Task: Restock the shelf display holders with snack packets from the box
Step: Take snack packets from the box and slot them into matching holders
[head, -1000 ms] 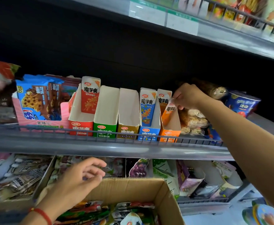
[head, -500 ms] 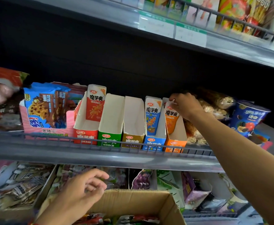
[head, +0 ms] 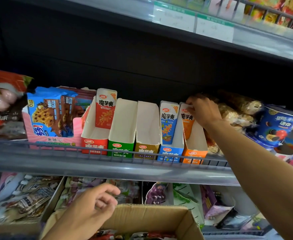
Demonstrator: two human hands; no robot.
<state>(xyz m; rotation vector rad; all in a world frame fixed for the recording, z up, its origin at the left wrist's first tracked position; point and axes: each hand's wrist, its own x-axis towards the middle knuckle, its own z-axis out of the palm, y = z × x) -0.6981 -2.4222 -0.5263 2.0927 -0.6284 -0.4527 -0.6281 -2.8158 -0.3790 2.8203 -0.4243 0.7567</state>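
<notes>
Retail shop, stocked snack shelves (head: 107,168), price labels (head: 173,19) on shelf edge, branded display holders (head: 147,148)

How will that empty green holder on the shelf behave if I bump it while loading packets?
The green holder looks like thin card with nothing showing inside, so it is probably light and apt to slide or tip. The red holder and gold holder flank it closely, likely limiting sideways movement.

Five display holders (head: 147,135) stand side by side on the shelf (head: 107,168), behind its rail. My right hand (head: 202,112) reaches the packet (head: 187,122) in the rightmost holder. My left hand (head: 92,208) hovers at the near box (head: 159,220), below the shelf.
</notes>
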